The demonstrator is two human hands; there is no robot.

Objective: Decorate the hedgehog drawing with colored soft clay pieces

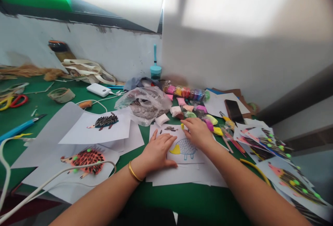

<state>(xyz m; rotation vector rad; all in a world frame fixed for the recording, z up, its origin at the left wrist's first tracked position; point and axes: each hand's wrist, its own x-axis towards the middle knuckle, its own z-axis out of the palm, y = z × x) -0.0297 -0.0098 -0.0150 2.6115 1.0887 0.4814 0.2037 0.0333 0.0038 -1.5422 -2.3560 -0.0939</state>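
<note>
A white paper sheet bearing a blue-outlined hedgehog drawing (pixel 187 148) is lying near the table's front edge, between the two hands, its pointed face filled with flat yellow clay (pixel 175 149) and its round body carrying only small blue marks; the right hand (pixel 197 131) is reaching across the sheet's upper right, its thumb and a forward finger apparently pinching a small lump of soft yellow clay (pixel 182 126), though how firmly I cannot tell; the left hand (pixel 159 149) is resting palm down over the sheet's left side, fingers somewhat spread, thumb standing apart beside the drawing; loose dark striped seeds (pixel 171 128) are lying along the top, between the hands, where a sweeping finger could be scattering them; the sheet is sitting on other loose papers, so a lifting left palm could be letting it slide, and a dragging thumb could be smearing the yellow face; beyond, a clear crumpled plastic bag of seeds (pixel 145 104) and a white wrapped packet (pixel 162 119) are crowding the far edge; a black phone (pixel 234 111) is lying to the right, above stacked hedgehog pictures with green dots (pixel 293 182); on the left, a white cable (pixel 78 168) is crossing a red-bodied seed hedgehog picture (pixel 88 160), and could be snagging the left forearm.
</note>
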